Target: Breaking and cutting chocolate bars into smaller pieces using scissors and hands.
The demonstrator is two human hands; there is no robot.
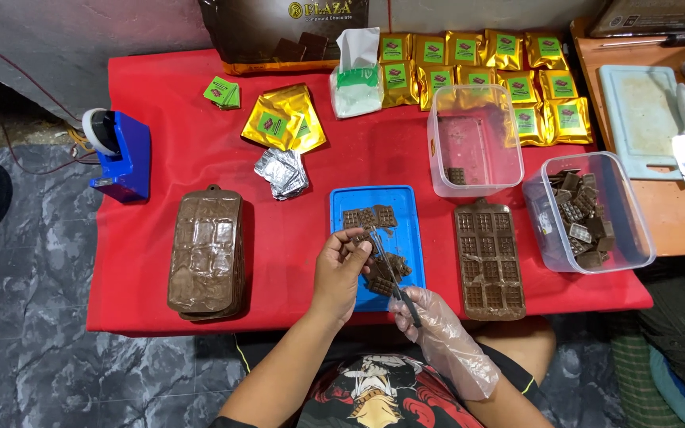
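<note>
Chocolate piece (357,235) pinched in left hand (339,273) over blue tray (410,208); gloved right hand (422,313) grips scissors (394,277).

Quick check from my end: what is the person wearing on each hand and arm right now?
The left hand is bare, and so is the forearm behind it, with no sleeve in view. The right hand wears a loose, clear plastic glove that wrinkles and reaches partway up the forearm. No rings, watch or wristbands show. Near the right upper arm, a dark sleeve edge with a thin yellow stripe shows.
</note>
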